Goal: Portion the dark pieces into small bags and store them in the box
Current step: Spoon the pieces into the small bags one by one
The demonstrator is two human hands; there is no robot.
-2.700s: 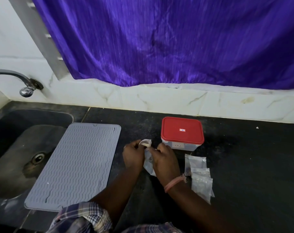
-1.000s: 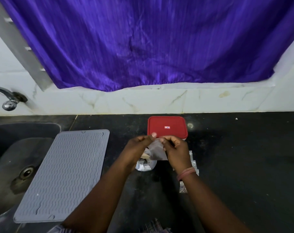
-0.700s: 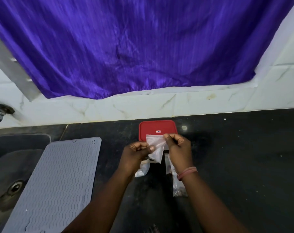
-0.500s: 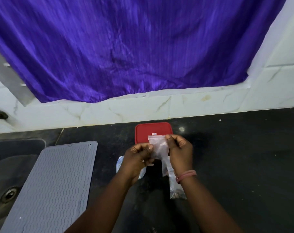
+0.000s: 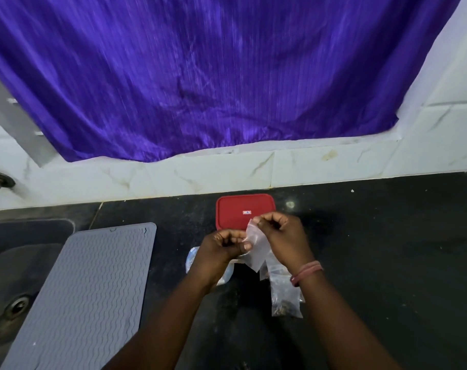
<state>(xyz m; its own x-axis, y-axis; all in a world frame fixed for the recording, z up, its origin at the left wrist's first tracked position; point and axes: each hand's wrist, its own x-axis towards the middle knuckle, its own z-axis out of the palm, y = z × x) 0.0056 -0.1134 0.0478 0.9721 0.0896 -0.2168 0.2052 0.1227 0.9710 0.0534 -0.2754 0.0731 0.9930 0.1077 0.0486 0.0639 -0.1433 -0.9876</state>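
Both hands are holding up a small clear empty plastic bag just above the dark speckled stone table: the left hand is pinching the bag's left edge between curled fingers and thumb, and the right hand, wearing pink bands at the wrist, is pinching the bag's top corner. Directly behind the hands, a rectangular box with a red lid is sitting closed on the table, near the white marble-patterned wall tiles. Below the right wrist, a small clear bag holding dark pieces is lying flat on the table, with further clear bags partly hidden beneath the forearm. Under the left hand, a crumpled clear plastic packet is lying on the table; what it is holding cannot be told. To the left, a grey ribbed rectangular silicone mat is resting across the edge of a dark sink with a round metal drain. A purple pleated curtain is hanging across the wall above the tiles.
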